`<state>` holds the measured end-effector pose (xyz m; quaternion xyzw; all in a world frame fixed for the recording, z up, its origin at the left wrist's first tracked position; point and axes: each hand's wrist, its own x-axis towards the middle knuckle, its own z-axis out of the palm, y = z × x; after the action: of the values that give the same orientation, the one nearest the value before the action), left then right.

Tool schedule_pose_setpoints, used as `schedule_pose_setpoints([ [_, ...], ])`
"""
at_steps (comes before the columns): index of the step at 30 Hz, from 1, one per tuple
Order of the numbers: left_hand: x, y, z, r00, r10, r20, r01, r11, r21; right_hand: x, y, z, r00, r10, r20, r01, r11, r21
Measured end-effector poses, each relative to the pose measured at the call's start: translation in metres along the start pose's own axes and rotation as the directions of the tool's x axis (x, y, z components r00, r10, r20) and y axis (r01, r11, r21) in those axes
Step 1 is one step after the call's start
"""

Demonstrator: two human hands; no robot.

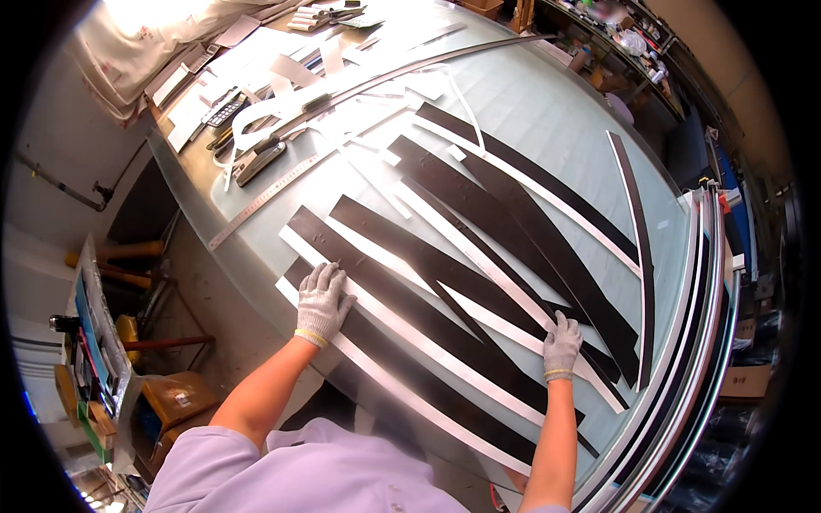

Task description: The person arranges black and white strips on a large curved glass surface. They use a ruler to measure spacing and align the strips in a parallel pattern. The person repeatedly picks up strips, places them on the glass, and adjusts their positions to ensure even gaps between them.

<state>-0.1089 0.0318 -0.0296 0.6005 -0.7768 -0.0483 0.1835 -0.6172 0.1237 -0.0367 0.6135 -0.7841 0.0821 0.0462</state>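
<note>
Grey knit gloves cover both hands. My left hand [321, 306] lies at the left end of a black strip with a white edge [402, 329], fingers stretched out and thumb apart. Farther right, my right hand [562, 346] rests with extended fingers on the overlapping ends of several strips. Another black-and-white strip [419, 410] lies nearest my body, along the table's front edge. Beyond my hands, wider black strips [487, 218] lie across one another. A narrow curved strip [634, 248] sits apart at the right. What lies under my fingers is hidden.
The glass-topped table [547, 94] carries a ruler [274, 192], a black stapler-like tool [259, 162], a calculator [224, 109], and loose white strips at the far left. Long metal profiles [697, 342] line the right edge. Cluttered shelves [629, 47] stand behind; a brown box [180, 400] is at lower left.
</note>
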Motion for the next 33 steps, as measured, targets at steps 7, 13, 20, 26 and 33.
schedule_pose_setpoints([
  [7, 0.007, 0.003, 0.0, 1.0, 0.008, -0.015, -0.009, 1.0, -0.011, 0.005, 0.017, -0.022, 0.996, 0.048, -0.077, -0.016, 0.929, 0.371],
  [13, 0.008, 0.003, 0.001, 1.0, -0.001, -0.021, 0.0, 0.999, -0.037, 0.005, 0.025, -0.046, 0.96, 0.056, 0.273, -0.196, 0.834, 0.516],
  [20, 0.015, 0.02, -0.008, 0.989, -0.011, -0.145, -0.001, 0.997, -0.082, -0.018, -0.012, -0.083, 0.919, 0.072, 0.387, -0.306, 0.749, 0.587],
  [26, 0.029, 0.128, 0.014, 0.848, -0.047, 0.528, 0.469, 0.532, -0.705, -0.036, -0.024, -0.108, 0.835, -0.08, 0.544, -0.405, 0.581, 0.706],
  [33, 0.042, 0.185, 0.036, 0.623, -0.15, 0.768, 0.769, -0.064, -0.636, -0.041, -0.021, -0.116, 0.818, -0.109, 0.565, -0.352, 0.681, 0.642],
])
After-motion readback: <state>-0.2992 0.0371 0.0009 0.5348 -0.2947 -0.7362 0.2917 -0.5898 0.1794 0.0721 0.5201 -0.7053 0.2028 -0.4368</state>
